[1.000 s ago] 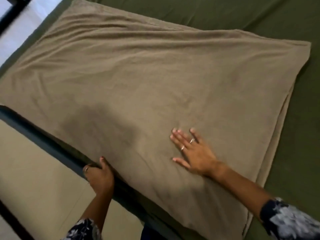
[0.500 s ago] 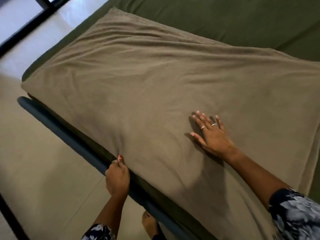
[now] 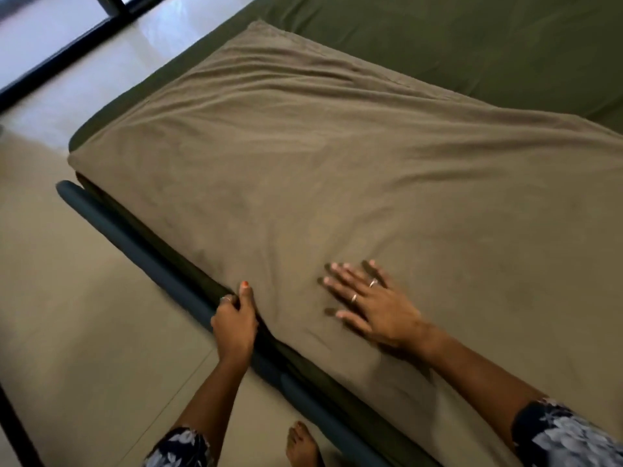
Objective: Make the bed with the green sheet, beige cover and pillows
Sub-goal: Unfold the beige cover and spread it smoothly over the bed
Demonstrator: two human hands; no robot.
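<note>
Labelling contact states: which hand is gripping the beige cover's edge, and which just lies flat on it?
The left hand grips the beige cover at the bedside edge, fingers curled under. The right hand lies flat on top, fingers spread.

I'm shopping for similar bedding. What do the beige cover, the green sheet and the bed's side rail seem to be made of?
Beige cover: soft matte woven cloth, likely cotton; it shows fine wrinkles and no shine.
Green sheet: similar matte fabric, pulled smoother.
Side rail: rounded, dark blue-grey, dull finish; padded upholstery or painted metal, I can't tell which.
</note>
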